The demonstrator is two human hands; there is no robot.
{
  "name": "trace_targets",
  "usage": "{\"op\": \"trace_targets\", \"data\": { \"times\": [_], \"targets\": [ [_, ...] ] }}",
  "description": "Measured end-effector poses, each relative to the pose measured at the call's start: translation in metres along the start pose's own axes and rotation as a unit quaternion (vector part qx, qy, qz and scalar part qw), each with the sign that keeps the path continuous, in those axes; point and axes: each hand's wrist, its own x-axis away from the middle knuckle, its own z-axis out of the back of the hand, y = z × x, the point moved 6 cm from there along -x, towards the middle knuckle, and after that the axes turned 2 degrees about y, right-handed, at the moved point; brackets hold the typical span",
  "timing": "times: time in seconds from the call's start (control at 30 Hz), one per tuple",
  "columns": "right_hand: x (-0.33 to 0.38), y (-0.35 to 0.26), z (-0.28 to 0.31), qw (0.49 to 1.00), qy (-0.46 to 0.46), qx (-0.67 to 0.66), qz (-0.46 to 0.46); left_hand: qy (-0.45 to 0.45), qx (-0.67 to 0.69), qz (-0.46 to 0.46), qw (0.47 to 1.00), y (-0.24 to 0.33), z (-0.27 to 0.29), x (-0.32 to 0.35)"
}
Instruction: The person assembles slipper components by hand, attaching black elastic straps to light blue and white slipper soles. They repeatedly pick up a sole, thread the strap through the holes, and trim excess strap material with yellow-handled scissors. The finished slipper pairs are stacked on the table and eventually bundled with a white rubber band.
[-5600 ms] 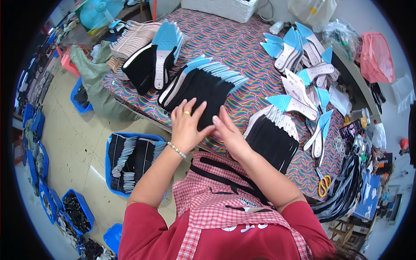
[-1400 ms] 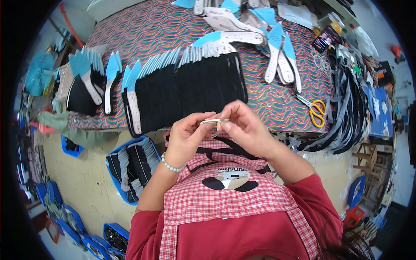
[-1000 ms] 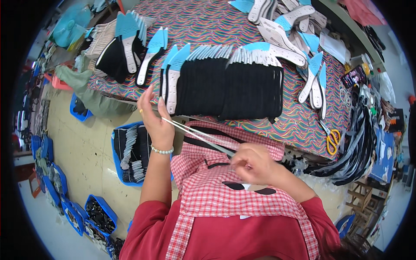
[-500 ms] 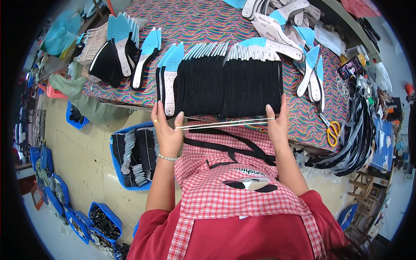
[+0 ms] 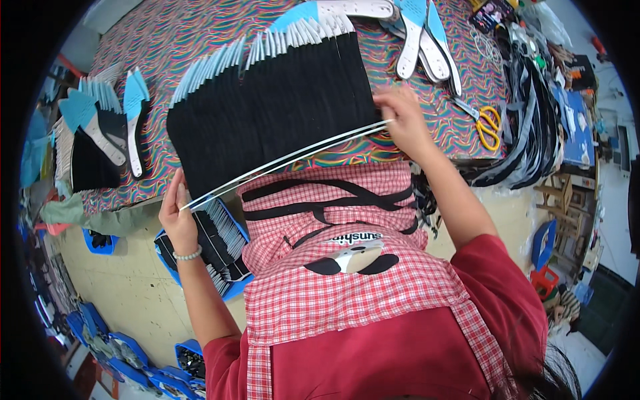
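Note:
A long row of black insoles (image 5: 273,100) stands pressed together on the table, its pale blue and white tips facing away from me. It lies slanted, with its left near corner at the table edge. A white elastic band (image 5: 287,160) is stretched along the near side of the row. My left hand (image 5: 177,213) grips one end of it by the left near corner, fingers closed. At the right end, my right hand (image 5: 403,119) is closed on the band's other end, its fingers against the insoles. Whether the band also runs behind the row is hidden.
Loose insoles (image 5: 427,47) and yellow-handled scissors (image 5: 489,127) lie to the right on the patterned table (image 5: 200,27). More insoles (image 5: 93,127) stand at the left. A blue crate (image 5: 241,230) of bundled insoles is below the edge; black strips (image 5: 530,133) hang at the right.
The row has turned, its left end coming nearer and its right end going farther. My hands have spread apart, stretching the band longer. The single insoles no longer show at the row's left end.

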Motion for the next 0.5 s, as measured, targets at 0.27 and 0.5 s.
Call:
{"op": "trace_targets", "data": {
  "times": [0.27,0.5],
  "targets": [
    [-0.051,-0.002,-0.037,0.987,-0.019,-0.151,-0.051,-0.011,-0.29,-0.26,0.921,0.004,-0.016,-0.048],
    [-0.087,0.044,-0.052,0.779,-0.343,-0.443,-0.284,-0.303,0.062,0.21,0.928,-0.02,0.016,-0.138]
  ]
}}
